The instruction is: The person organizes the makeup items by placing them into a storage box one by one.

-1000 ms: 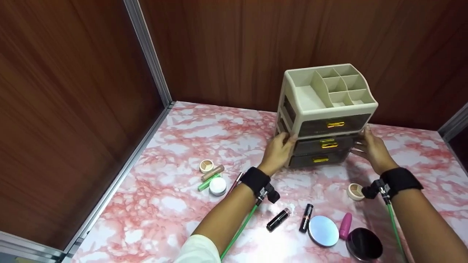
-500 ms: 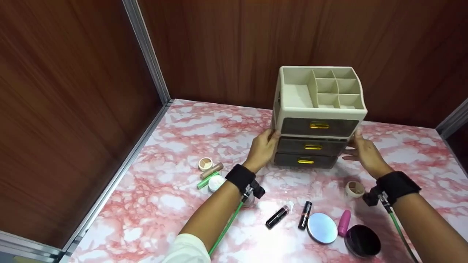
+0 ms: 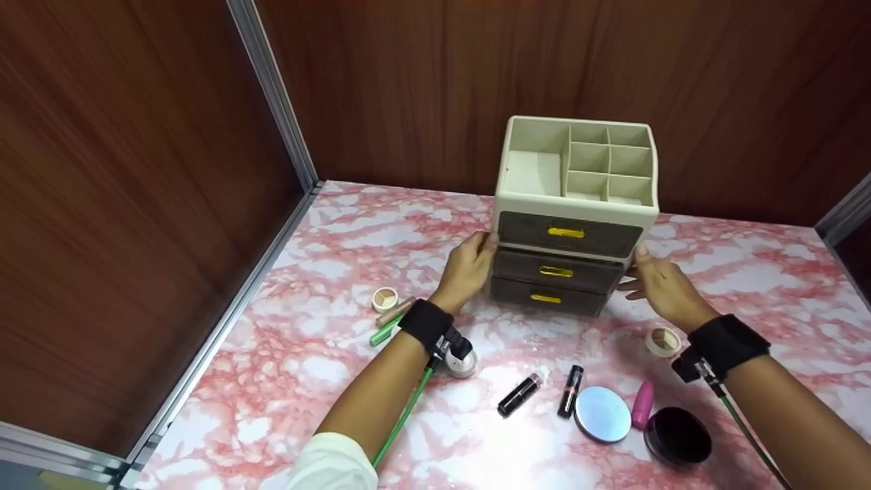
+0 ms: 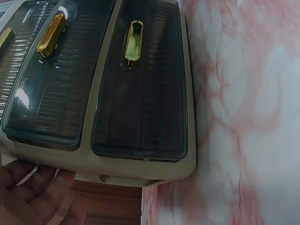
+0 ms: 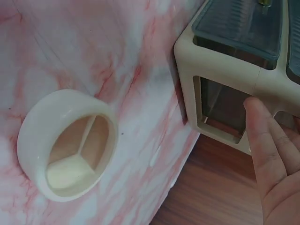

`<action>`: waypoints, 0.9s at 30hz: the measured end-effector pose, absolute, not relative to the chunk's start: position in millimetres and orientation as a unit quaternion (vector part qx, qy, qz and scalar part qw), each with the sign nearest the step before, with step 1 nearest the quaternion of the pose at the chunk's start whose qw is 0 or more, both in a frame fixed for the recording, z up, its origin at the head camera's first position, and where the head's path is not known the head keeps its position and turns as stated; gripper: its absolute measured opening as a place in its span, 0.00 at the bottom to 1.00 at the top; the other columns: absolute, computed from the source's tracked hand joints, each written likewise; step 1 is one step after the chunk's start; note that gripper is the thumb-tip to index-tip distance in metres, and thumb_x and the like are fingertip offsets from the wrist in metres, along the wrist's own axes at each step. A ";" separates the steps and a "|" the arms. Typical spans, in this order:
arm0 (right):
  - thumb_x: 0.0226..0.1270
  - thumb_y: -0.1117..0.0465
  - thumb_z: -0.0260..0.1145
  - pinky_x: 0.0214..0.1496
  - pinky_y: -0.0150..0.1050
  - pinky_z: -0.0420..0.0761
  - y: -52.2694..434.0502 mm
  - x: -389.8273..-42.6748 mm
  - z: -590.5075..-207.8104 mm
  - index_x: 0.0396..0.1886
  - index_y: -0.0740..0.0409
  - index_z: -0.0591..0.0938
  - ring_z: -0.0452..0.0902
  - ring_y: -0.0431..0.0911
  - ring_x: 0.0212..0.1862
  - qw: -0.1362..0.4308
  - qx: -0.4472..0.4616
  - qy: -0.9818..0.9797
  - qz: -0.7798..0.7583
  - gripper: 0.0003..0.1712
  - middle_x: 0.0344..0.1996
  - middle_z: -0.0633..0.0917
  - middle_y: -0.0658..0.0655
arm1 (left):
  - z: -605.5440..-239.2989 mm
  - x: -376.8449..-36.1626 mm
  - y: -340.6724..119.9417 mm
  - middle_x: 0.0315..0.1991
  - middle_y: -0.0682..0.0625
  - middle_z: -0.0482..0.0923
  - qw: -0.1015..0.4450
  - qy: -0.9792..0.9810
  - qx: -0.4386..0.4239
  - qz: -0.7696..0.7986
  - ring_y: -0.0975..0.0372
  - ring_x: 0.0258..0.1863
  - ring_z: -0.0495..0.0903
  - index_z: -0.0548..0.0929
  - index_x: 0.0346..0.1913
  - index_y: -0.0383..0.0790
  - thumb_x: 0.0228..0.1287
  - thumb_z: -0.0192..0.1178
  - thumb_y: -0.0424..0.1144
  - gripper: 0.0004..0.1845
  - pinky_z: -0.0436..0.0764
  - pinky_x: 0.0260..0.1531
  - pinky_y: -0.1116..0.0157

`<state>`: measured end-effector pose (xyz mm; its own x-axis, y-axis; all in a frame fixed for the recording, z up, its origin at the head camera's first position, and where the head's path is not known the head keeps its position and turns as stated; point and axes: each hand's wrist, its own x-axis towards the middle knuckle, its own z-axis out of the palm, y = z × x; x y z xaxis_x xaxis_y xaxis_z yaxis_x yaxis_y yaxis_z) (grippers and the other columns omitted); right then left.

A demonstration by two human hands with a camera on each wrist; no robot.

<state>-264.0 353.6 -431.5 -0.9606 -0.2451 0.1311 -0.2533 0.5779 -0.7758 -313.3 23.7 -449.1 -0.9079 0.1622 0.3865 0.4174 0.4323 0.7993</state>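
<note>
A cream drawer organizer (image 3: 576, 203) stands upright at the back of the table, with dark see-through drawers and gold handles. Open compartments divide its top. My left hand (image 3: 465, 271) grips its left side, thumb by the front edge; in the left wrist view its bent fingers (image 4: 40, 185) meet the side. Against the right side rests my right hand (image 3: 665, 282), its fingers mostly straight; the right wrist view has a straight digit (image 5: 258, 126) touching the side beside a cut-out window. Whether the base is lifted, I cannot tell.
Near my right wrist lies a round three-shade pot (image 3: 663, 341). Closer in are black tubes (image 3: 519, 395), a pale-blue compact (image 3: 603, 414), a pink tube (image 3: 642, 405) and a black round case (image 3: 677, 435). Another three-shade pot (image 3: 385, 299) and a green tube (image 3: 385, 333) lie left. Wooden panels enclose the table.
The organizer has moved left and turned, so its front now faces me more squarely. Both hands have moved left with it, staying at its sides.
</note>
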 end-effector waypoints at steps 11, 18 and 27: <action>0.81 0.44 0.38 0.42 0.56 0.81 345.4 -258.6 -433.5 0.57 0.65 0.76 0.83 0.62 0.41 0.022 0.154 -0.920 0.360 0.32 0.45 0.84 0.70 | -460.0 -312.8 6.4 0.49 0.49 0.81 0.077 -0.820 -0.213 -0.525 0.63 0.48 0.79 0.76 0.59 0.40 0.65 0.62 0.54 0.27 0.77 0.52 0.62; 0.78 0.43 0.48 0.39 0.52 0.78 340.5 -258.0 -441.8 0.50 0.57 0.77 0.82 0.55 0.37 0.052 0.160 -0.937 0.307 0.24 0.35 0.86 0.62 | -463.2 -315.8 5.6 0.49 0.49 0.81 0.084 -0.823 -0.206 -0.523 0.62 0.47 0.79 0.77 0.58 0.41 0.61 0.66 0.52 0.27 0.78 0.52 0.57; 0.79 0.43 0.46 0.40 0.56 0.79 341.7 -259.0 -442.4 0.48 0.60 0.78 0.82 0.58 0.36 0.052 0.155 -0.937 0.309 0.26 0.35 0.86 0.65 | -461.7 -318.6 9.7 0.42 0.52 0.82 0.091 -0.828 -0.198 -0.516 0.65 0.38 0.79 0.80 0.55 0.42 0.60 0.65 0.54 0.25 0.79 0.44 0.66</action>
